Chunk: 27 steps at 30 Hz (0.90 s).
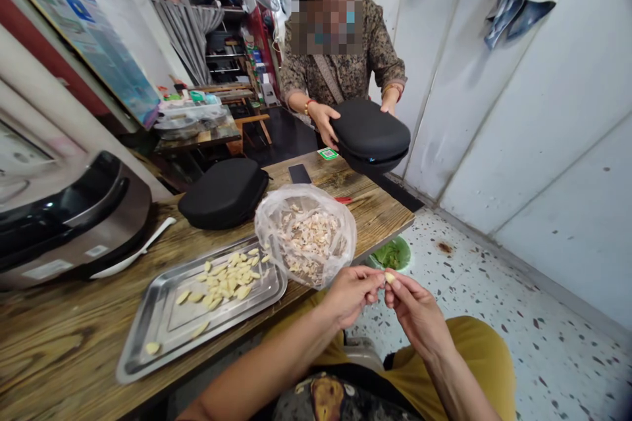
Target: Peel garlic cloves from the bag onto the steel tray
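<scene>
Above my lap, my right hand (417,316) pinches a pale garlic clove (390,277) between thumb and fingers. My left hand (351,295) meets it from the other side, its thumb and forefinger closed at the clove's end. Whether a scrap of skin is also between the left fingertips is too small to tell. Left of my hands, a clear plastic bag (269,227) stands open on the table, holding garlic skins (313,237). A metal tray (168,348) beside it carries many peeled garlic cloves (230,281), mostly heaped towards its far right side.
Across the wooden table (375,210), a person (340,72) holds a black case (372,128) with both hands. Another black case (224,194), a phone (299,174), a white spoon (135,250) and a rice cooker (74,223) rest on the table. A green basin (405,253) sits on the floor.
</scene>
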Each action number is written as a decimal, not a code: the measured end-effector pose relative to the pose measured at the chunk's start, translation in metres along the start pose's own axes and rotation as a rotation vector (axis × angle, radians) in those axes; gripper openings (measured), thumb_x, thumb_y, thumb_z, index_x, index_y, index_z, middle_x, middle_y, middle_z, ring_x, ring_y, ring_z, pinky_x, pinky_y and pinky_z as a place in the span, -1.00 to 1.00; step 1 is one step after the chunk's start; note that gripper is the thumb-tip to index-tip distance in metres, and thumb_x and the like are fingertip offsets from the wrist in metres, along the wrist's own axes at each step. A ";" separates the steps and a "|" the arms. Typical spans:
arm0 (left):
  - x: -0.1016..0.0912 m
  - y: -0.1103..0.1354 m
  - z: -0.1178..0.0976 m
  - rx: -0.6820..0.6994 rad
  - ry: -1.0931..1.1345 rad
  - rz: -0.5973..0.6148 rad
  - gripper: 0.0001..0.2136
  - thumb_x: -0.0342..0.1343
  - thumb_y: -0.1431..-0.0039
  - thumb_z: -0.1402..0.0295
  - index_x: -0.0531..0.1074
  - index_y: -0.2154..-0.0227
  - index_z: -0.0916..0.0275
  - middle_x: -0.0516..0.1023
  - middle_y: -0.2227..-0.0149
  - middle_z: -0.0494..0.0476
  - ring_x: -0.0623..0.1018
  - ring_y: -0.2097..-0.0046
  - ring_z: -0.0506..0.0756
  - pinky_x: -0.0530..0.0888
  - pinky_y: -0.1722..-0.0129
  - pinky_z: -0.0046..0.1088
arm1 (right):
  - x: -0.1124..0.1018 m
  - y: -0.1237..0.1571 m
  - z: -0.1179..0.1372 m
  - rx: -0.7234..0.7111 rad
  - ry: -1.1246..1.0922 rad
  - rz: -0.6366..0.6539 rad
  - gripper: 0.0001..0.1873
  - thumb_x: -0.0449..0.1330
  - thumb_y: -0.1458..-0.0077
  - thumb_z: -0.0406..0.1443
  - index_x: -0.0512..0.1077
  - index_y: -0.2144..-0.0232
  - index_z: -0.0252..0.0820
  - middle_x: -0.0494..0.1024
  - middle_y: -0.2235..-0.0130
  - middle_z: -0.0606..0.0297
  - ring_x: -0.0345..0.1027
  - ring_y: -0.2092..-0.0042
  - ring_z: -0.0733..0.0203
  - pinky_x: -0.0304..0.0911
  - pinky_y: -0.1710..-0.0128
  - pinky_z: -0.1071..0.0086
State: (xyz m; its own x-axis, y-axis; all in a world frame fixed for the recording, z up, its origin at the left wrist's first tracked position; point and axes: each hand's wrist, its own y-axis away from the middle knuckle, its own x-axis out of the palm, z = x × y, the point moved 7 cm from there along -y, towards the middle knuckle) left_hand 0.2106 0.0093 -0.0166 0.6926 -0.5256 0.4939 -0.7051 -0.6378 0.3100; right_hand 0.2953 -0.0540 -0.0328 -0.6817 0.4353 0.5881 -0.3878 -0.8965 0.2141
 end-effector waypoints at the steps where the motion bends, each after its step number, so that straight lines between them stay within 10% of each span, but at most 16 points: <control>1: -0.001 0.000 0.000 0.003 0.003 -0.010 -0.69 0.34 0.27 0.27 0.50 0.48 0.43 0.39 0.60 0.04 0.24 0.61 -0.15 0.15 0.58 -0.59 | 0.001 0.000 0.000 -0.005 0.011 0.002 -0.71 0.34 0.14 -0.28 0.52 0.29 -0.22 0.49 0.48 0.31 0.24 0.46 0.38 0.21 0.44 0.47; 16: -0.007 0.004 -0.011 0.161 -0.284 -0.120 -0.75 0.22 0.14 0.24 0.49 0.50 0.39 0.37 0.66 0.00 0.25 0.63 -0.10 0.15 0.61 -0.56 | -0.002 0.007 0.015 -0.228 0.491 0.026 -0.74 0.22 -0.01 -0.20 0.45 0.22 -0.16 0.54 0.39 0.28 0.40 0.34 0.21 0.30 0.25 0.30; 27: -0.006 0.003 -0.013 0.143 -0.365 -0.139 -0.83 0.16 0.12 0.30 0.42 0.55 0.34 0.38 0.63 0.00 0.24 0.66 -0.11 0.14 0.65 -0.58 | 0.001 0.007 0.013 -0.158 0.380 0.087 -0.72 0.24 0.01 -0.19 0.45 0.23 -0.19 0.55 0.37 0.25 0.42 0.35 0.21 0.33 0.26 0.29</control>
State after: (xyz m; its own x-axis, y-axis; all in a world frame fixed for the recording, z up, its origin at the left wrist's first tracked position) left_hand 0.2020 0.0178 -0.0077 0.8066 -0.5773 0.1268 -0.5902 -0.7754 0.2246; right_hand 0.3003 -0.0606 -0.0209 -0.8852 0.3842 0.2624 -0.3887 -0.9206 0.0367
